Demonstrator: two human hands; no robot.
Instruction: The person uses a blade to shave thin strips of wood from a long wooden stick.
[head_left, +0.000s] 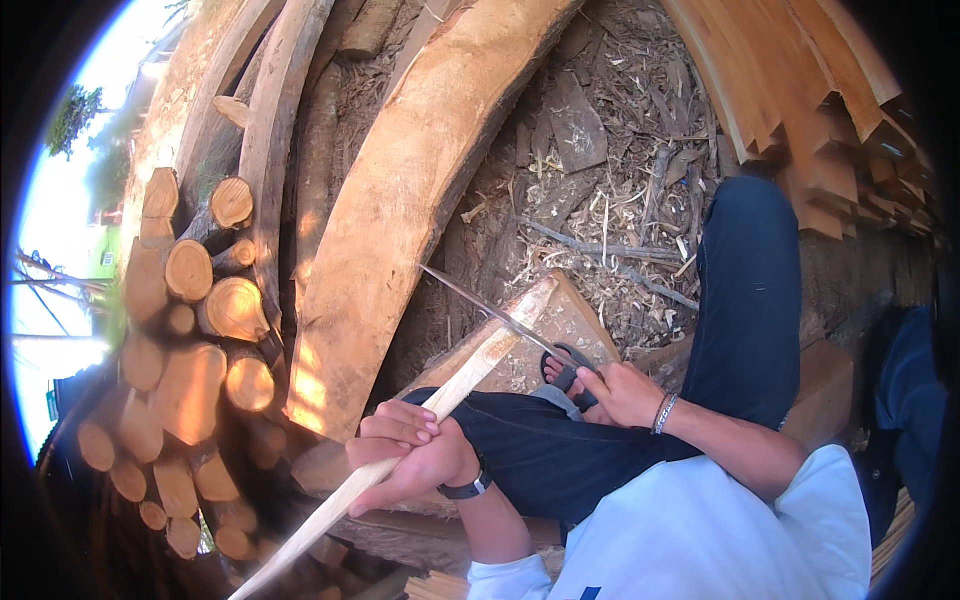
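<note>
My left hand is closed around a long pale wooden stick that slants from the lower left up to the middle of the view. My right hand grips the dark handle of a long thin blade. The blade's edge lies against the upper part of the stick, pointing up and left. The stick's far end rests over a flat wooden block. My leg in dark trousers crosses under both hands. A dark watch sits on my left wrist and a bracelet on my right.
A wide raw plank leans up the middle. Stacked round logs fill the left. Thin sawn boards lie at the upper right. Shavings and bark scraps cover the ground beyond the block.
</note>
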